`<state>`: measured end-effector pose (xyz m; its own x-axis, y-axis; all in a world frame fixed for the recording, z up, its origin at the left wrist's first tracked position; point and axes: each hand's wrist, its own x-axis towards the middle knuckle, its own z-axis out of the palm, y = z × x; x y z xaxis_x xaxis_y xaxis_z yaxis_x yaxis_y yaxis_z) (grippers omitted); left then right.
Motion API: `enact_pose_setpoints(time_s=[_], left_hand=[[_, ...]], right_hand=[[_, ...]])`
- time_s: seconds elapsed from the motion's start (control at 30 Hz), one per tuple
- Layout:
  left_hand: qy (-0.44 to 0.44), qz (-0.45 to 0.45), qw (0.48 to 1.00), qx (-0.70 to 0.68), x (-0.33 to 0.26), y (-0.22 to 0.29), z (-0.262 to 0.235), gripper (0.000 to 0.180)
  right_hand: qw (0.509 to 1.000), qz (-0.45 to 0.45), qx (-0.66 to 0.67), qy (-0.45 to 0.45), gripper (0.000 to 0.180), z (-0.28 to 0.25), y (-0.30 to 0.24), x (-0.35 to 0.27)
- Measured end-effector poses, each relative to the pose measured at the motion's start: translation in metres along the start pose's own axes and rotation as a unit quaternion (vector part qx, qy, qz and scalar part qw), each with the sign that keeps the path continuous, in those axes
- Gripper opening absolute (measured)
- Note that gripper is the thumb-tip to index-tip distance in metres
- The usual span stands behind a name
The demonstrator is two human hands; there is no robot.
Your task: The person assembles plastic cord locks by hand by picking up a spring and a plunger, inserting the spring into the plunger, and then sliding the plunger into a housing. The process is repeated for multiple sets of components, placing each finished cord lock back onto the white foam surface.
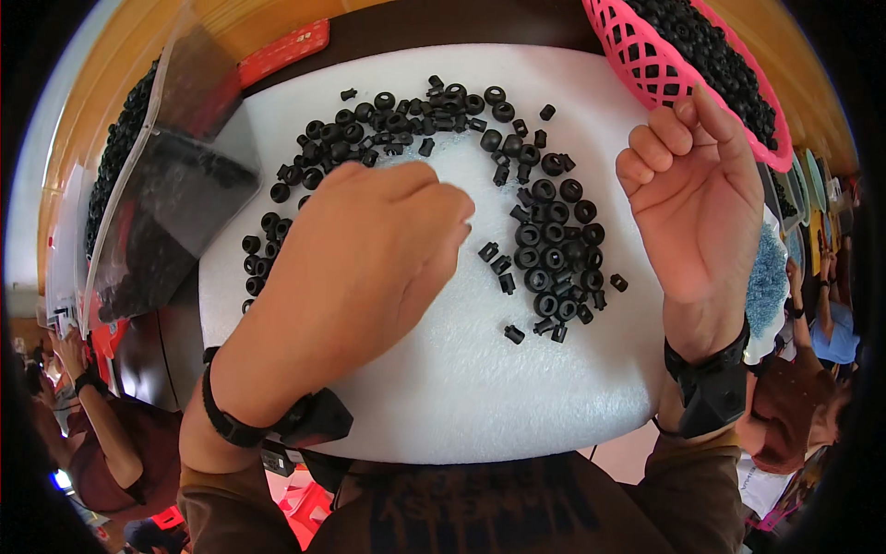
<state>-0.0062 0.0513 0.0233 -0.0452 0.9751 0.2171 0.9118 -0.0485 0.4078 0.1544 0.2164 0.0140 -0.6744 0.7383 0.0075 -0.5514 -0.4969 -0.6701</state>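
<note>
My left hand point(378, 249) is over the left-middle of a white foam sheet point(480, 388), back upward and fingers curled under. Whatever those fingers hold, if anything, is hidden. Small black parts lie on the sheet: a cluster of round rings and little plugs point(558, 245) on the right, and an arc of similar black pieces point(397, 120) along the far side, partly behind my left hand. Raised at the right, my right hand point(697, 185) has its palm toward me, near the pink basket point(637, 55). Its fingers are curled with the thumb close to them; I make out nothing between them.
Black pieces fill the pink basket at the far right. A clear plastic bin point(175, 175) of black parts stands at the left, near a red flat object point(286, 53). Blue beads point(768, 277) lie on the right. Other people work at both sides.
</note>
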Motion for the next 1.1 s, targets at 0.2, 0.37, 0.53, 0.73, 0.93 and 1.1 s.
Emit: enact_pose_setpoints(time_s=[0.2,0.37,0.53,0.73,0.93,1.1], left_hand=[[-0.004,0.016,0.999,0.038,0.022,-0.001,0.015,0.010],[-0.104,0.079,0.991,-0.013,0.017,0.017,0.021,0.018],[-0.108,0.076,0.991,0.015,0.015,0.015,0.031,0.024],[-0.043,0.109,0.992,0.038,0.018,0.015,0.043,0.024],[0.044,0.050,0.997,-0.044,-0.001,0.011,0.012,0.028],[0.100,-0.002,0.990,-0.096,-0.025,0.014,-0.011,0.034]], right_hand=[[1.000,0.009,-0.011,-0.006,0.017,-0.002,0.006,0.002],[0.998,0.026,0.059,-0.010,0.018,0.007,0.013,-0.004],[0.998,0.039,0.051,0.006,0.019,0.006,0.018,-0.006],[0.998,0.059,-0.027,-0.021,0.019,0.003,0.017,-0.004],[0.981,0.120,-0.143,-0.048,0.020,0.014,0.021,-0.015],[0.931,0.241,-0.238,-0.137,0.024,0.029,0.029,-0.036]])
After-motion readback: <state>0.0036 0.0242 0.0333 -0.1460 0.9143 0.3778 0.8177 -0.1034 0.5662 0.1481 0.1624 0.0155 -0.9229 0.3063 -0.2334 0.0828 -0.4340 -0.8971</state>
